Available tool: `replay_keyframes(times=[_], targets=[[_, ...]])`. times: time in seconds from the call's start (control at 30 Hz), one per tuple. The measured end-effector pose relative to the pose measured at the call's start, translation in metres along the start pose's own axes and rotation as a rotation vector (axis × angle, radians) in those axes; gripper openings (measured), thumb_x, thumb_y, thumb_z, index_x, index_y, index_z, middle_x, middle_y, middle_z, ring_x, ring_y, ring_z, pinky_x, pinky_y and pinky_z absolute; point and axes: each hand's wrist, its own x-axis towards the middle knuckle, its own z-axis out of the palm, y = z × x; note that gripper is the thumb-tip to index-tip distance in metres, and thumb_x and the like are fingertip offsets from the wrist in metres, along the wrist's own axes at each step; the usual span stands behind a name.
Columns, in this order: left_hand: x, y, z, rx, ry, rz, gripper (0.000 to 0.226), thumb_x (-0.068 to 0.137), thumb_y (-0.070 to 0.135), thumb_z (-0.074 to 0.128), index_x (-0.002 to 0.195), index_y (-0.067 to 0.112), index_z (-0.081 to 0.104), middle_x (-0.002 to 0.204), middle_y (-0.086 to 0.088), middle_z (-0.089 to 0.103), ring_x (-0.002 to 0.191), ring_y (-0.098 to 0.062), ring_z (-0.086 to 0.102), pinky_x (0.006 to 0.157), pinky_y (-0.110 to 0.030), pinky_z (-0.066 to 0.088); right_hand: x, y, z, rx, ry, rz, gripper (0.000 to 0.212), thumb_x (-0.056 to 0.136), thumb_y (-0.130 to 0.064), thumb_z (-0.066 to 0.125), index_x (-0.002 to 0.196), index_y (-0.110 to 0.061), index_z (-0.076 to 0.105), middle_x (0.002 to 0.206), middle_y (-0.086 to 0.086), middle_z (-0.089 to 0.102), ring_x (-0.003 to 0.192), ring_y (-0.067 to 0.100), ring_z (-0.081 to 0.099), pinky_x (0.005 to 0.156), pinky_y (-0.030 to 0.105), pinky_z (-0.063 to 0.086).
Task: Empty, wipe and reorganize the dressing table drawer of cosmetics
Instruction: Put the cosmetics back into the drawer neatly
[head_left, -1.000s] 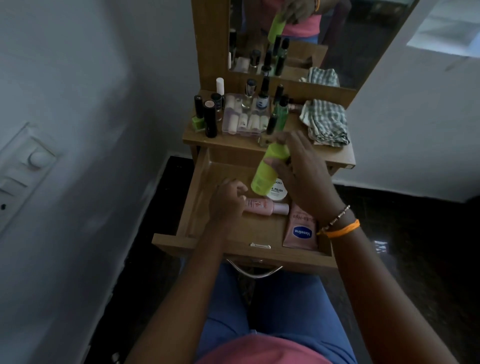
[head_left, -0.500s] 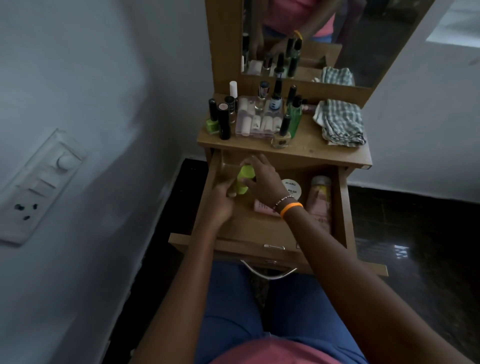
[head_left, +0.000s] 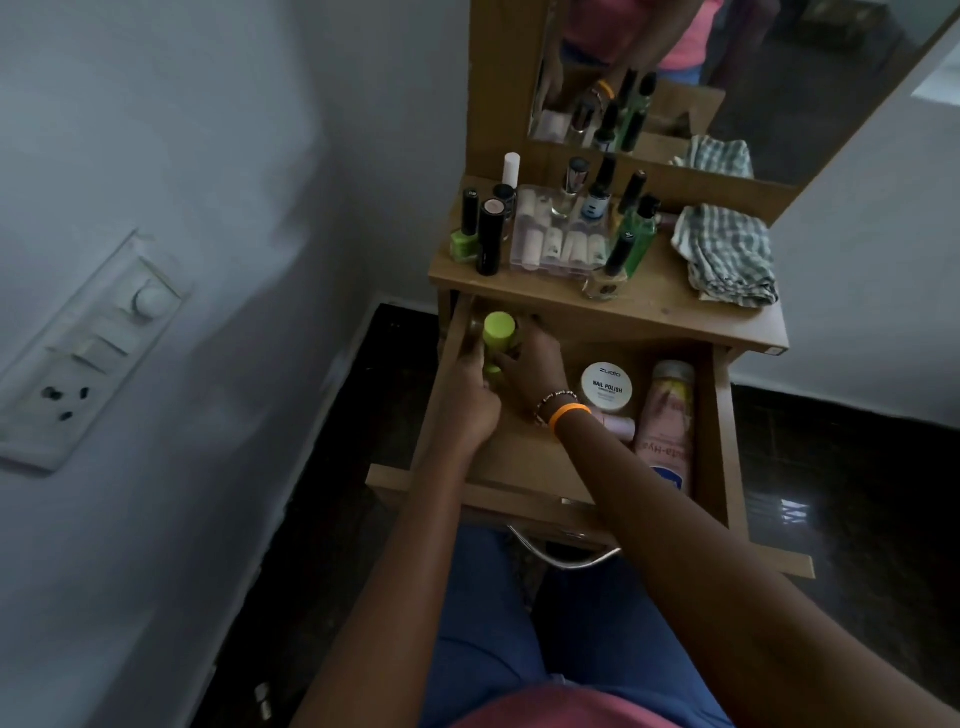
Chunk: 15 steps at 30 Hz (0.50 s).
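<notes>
Hands together at the drawer's (head_left: 722, 415) back left corner: left hand (head_left: 470, 402) and right hand (head_left: 530, 371) both closed on the green bottle (head_left: 497, 335). A second ago the bottle was held high over the drawer; now it stands upright inside, so restocking seems underway. Tabletop edge (head_left: 623, 319) overhangs close above. Bare floor ahead of the hands; white jar (head_left: 606, 384) and pink tube (head_left: 667, 426) to the right.

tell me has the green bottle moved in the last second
Yes. The green bottle went from above the white jar down into the drawer's back left corner.
</notes>
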Motion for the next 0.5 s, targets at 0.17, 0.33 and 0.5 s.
replay_keyframes(times=[0.17,0.33,0.5], targets=[[0.000,0.003,0.000,-0.021,-0.029,-0.043,0.065,0.092,0.001,0.036,0.150,0.027,0.020,0.149,-0.009,0.036,0.132,-0.025,0.041,0.101,-0.030,0.038,0.019,-0.011,0.007,0.058,0.029,0.100,0.037,0.078,0.000,0.065,0.112,0.007,0.055,0.114,0.026,0.061,0.107,0.039,0.057,0.085,0.037,0.044],[0.000,0.004,0.001,-0.031,-0.029,-0.053,0.062,0.093,0.000,0.035,0.150,0.023,0.022,0.147,-0.010,0.039,0.130,-0.024,0.043,0.089,-0.022,0.035,0.016,-0.013,0.006,0.086,-0.015,0.104,0.011,0.081,0.005,0.056,0.087,-0.002,0.062,0.109,0.027,0.063,0.103,0.039,0.059,0.079,0.033,0.042],[-0.001,0.005,0.001,-0.029,-0.050,-0.012,0.064,0.093,0.002,0.039,0.150,0.025,0.020,0.147,-0.007,0.040,0.128,-0.022,0.044,0.091,-0.024,0.035,-0.001,-0.003,-0.010,0.196,-0.020,0.150,0.018,0.081,0.006,0.055,0.098,0.002,0.061,0.105,0.021,0.066,0.100,0.034,0.062,0.085,0.037,0.048]])
